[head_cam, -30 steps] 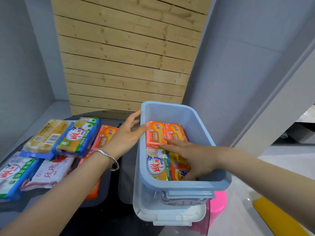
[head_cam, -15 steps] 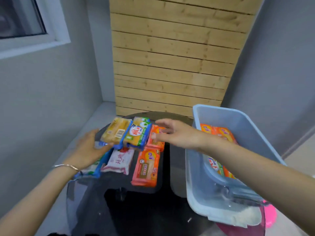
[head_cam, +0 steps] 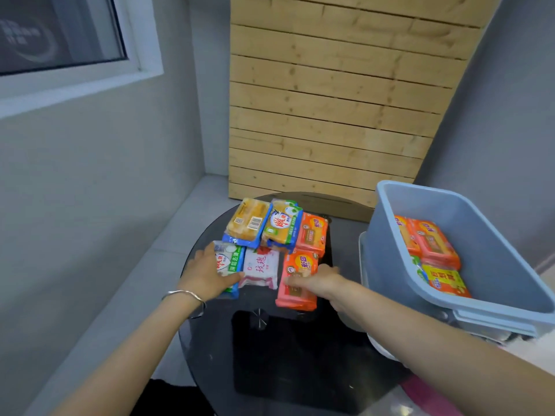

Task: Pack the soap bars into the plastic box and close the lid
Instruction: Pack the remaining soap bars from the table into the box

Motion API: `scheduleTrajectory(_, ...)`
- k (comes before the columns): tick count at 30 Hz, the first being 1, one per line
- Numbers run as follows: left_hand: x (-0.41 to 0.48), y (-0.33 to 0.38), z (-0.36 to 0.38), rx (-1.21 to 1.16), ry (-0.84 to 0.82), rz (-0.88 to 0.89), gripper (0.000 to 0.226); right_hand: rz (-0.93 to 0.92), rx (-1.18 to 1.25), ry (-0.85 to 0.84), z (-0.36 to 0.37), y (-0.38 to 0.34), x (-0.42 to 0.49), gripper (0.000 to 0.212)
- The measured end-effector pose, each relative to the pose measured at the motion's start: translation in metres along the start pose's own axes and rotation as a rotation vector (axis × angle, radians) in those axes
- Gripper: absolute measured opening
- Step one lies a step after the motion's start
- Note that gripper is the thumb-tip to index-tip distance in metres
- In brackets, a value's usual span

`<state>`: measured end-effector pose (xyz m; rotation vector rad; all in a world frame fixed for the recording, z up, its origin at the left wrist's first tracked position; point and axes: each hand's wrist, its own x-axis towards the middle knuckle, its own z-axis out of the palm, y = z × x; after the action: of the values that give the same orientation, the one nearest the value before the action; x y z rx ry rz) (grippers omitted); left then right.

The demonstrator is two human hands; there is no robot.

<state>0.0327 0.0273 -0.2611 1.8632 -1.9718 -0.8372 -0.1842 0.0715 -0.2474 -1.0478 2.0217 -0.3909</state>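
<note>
Several wrapped soap bars lie in a cluster on the round dark glass table (head_cam: 270, 340). My left hand (head_cam: 207, 274) grips the white, green and blue soap pack (head_cam: 229, 261) at the cluster's near left, thumb over its top. My right hand (head_cam: 318, 280) is closed on the near orange soap pack (head_cam: 297, 265), fingers lying across it. Between the two lies a pink and white pack (head_cam: 261, 267). Behind are a yellow barcode pack (head_cam: 249, 223), a yellow-green pack (head_cam: 283, 226) and another orange pack (head_cam: 312, 235). The blue plastic box (head_cam: 387, 235) stands open at the right and holds orange packs (head_cam: 432, 241) and a yellow pack (head_cam: 447, 280).
The white lid (head_cam: 362, 259) sits under the blue box at the table's right edge. A slatted wooden panel (head_cam: 330, 115) leans against the wall behind the table. A window (head_cam: 60, 34) is at the upper left. Something pink (head_cam: 426, 394) shows below the table at the lower right.
Both hands left the box and went to the soap cluster. My left hand closed on the white and green pack; my right hand dropped from the far orange pack onto the near one.
</note>
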Motion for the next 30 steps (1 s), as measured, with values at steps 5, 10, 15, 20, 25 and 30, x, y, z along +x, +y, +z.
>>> scheduleTrajectory(5,-0.008,-0.002,0.001,0.035,-0.056,-0.023,0.090,-0.005,-0.039,0.119,0.018,-0.004,-0.006,0.088)
scheduleTrajectory(10,-0.019,-0.004,-0.005,0.130,-0.171,-0.043,0.064,-0.042,0.000,0.106,0.012,-0.003,-0.009,0.089)
scheduleTrajectory(15,-0.023,-0.012,-0.007,-0.030,-0.190,-0.098,0.054,-0.371,-0.019,0.139,0.022,-0.007,-0.032,0.042)
scheduleTrajectory(20,-0.029,-0.007,0.002,-0.188,-0.019,0.007,0.036,-0.405,-0.041,-0.245,0.053,-0.019,-0.056,0.028)
scheduleTrajectory(25,-0.044,0.000,-0.013,-0.727,-0.036,-0.107,0.052,-0.286,0.358,-0.359,0.049,-0.023,-0.065,0.035)
scheduleTrajectory(30,-0.061,0.045,-0.037,-1.038,-0.155,0.088,0.056,-0.382,0.573,-0.428,-0.004,-0.029,-0.079,0.035)
